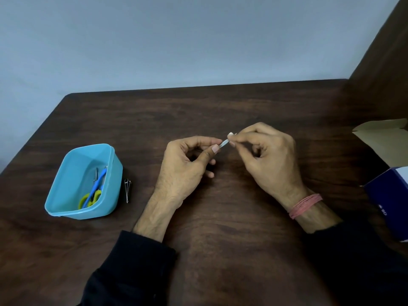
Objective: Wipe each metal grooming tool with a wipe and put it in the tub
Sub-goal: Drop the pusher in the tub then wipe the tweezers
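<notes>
Your left hand [187, 160] pinches one end of a thin metal tool [224, 142]; your right hand [269, 155] pinches a small wipe [231, 138] around the other. Rub hard and it may slip onto the surface [220, 250], far from the tub [66, 208].

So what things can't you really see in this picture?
All in the head view:
- The small metal tool: the left hand and right hand cover both ends, so its kind is unclear.
- The white wipe: mostly hidden by right fingertips.
- The blue box: cut off by the right edge, print too small.
- Tools in the tub: overlapping, partly behind the wall.
- The clippers beside it: too small for detail.
</notes>
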Demonstrator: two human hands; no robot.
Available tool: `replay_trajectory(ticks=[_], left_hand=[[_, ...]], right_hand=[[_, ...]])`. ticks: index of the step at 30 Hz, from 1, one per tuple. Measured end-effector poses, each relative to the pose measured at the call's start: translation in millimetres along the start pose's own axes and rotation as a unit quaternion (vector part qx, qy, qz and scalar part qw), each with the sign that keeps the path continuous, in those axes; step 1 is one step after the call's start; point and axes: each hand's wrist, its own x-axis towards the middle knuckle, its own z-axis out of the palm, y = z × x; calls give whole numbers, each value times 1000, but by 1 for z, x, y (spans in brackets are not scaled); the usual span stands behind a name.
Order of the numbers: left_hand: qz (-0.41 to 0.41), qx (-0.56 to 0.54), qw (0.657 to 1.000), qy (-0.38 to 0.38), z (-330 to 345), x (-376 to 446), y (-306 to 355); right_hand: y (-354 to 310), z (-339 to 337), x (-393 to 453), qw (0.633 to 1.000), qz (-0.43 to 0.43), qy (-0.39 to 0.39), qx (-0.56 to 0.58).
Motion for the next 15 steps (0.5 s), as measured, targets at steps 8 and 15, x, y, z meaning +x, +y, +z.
replay_trajectory(ticks=[8,15], left_hand=[[-4,6,1000,3,0,-1,0],[-2,9,1000,2,0,0,0]], right_hand=[[1,0,0,1000,12,7,5],[1,1,-1,1000,10,1,12]])
